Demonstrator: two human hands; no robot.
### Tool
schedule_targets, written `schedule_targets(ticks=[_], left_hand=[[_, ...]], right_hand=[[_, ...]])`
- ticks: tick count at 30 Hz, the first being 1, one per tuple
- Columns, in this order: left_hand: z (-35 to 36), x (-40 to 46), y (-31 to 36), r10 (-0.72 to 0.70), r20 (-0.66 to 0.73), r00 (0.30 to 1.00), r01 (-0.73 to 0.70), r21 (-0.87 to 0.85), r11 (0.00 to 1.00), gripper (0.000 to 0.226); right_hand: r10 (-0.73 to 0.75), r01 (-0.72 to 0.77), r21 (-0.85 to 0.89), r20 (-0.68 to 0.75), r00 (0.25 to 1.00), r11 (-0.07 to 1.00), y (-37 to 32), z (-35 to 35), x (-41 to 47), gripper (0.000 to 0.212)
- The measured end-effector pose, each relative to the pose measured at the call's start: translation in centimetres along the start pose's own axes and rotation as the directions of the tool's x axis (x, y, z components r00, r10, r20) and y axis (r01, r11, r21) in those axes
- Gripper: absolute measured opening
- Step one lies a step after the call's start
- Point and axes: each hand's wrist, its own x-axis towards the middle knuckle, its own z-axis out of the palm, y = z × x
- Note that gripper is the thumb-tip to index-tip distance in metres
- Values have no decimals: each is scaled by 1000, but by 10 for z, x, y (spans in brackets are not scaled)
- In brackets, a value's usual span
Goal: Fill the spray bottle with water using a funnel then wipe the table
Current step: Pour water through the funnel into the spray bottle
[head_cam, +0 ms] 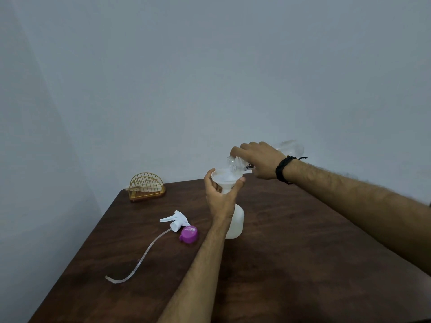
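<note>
two hands engaged: my left hand (220, 194) has its fingers curled around the neck of the white funnel (225, 178) to keep it seated upright in the spray bottle (235, 223), and my right hand (261, 159) grips the tilted clear water bottle (238, 163), mouth over the funnel bowl so water lands inside. spray bottle stands mid-table (303, 241); its trigger head (176, 220), dip tube and the purple cap (189, 234) lie just left, clear of the pour. no cloth in view for wiping.

left hand (220, 197) cupped, thumb & fingers curled upward, right hand (261, 160) gripping, wrist bent down
</note>
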Motion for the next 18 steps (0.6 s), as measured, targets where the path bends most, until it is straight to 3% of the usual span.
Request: schedule_targets(ticks=[3,6,10,14,18], left_hand=[[-1,1,-1,-6,4,1000,6,-4,1000,82],[-1,1,-3,6,2,1000,-6,6,1000,83],[-1,2,-3,2,4,1000,-2,13,1000,83],[-2,3,-4,-13,-1,1000,13,7,1000,80],[-1,3,-4,-11,3,1000,11,9,1000,80]], right_hand=[[120,-154,384,113,986,910,5,9,-8,58],[246,-286,607,151,957,741,9,21,-18,62],[464,-360,843,153,873,399,11,35,-30,66],[608,-269,962,182,773,53,6,50,-38,68],[674,-226,974,180,717,-19,-3,68,-43,73]])
